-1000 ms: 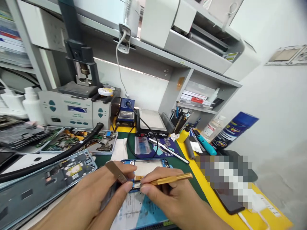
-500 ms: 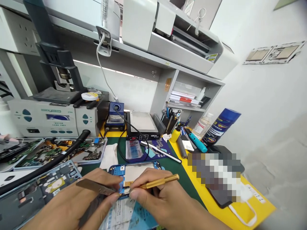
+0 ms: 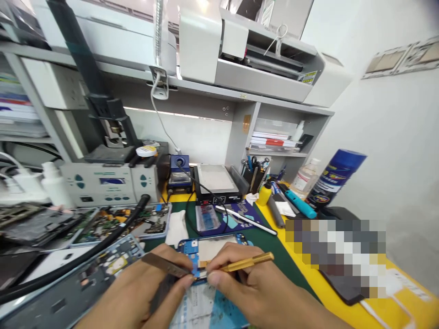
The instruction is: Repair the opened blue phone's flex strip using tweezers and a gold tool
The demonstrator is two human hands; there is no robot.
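A blue opened phone (image 3: 219, 249) lies on the green mat (image 3: 267, 249) in front of me, its inner parts showing. My left hand (image 3: 137, 292) pinches grey metal tweezers (image 3: 164, 266), whose tips point right at the phone's middle edge. My right hand (image 3: 254, 292) grips a gold-coloured slim tool (image 3: 247, 262), its tip meeting the tweezers' tips over the phone. Both hands rest low over the phone's near half and hide it in part.
Opened phone frames and circuit boards (image 3: 123, 224) lie at the left with a black hose (image 3: 103, 242) across them. A rework station (image 3: 109, 183), a hot plate (image 3: 216, 183), a blue spray can (image 3: 334, 178), a tool cup and a black phone (image 3: 343, 288) stand behind and to the right.
The view has swung a little; both hands stay together over the blue phone, with the tweezers and the gold tool still tip to tip.
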